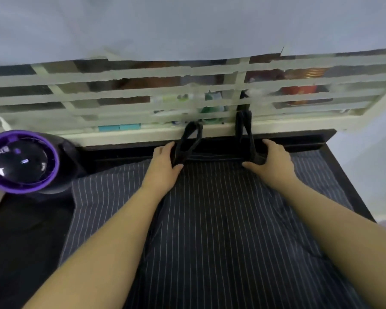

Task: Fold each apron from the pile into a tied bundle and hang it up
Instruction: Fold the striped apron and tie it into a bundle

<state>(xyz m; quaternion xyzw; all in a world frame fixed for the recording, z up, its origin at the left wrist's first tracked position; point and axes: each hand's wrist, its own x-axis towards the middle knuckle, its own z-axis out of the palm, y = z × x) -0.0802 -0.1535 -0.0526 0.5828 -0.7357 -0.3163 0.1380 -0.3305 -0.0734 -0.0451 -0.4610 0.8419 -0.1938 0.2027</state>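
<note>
A dark apron (210,219) with thin white pinstripes lies spread flat on a black table (31,230), its bib end towards the far edge. Its black neck strap (188,139) runs up in two loops against the pale slatted frame behind the table. My left hand (163,163) grips the apron's top left corner at the foot of the left loop. My right hand (272,163) holds the top right corner beside the right loop (245,130), thumb pressed on the cloth. Both forearms reach over the apron.
A purple-rimmed round appliance (22,161) with a dark glossy dome stands at the table's left. A cream slatted frame (187,97) runs along the back, with boxes and bottles blurred behind it. The table's right edge (348,186) borders a pale wall.
</note>
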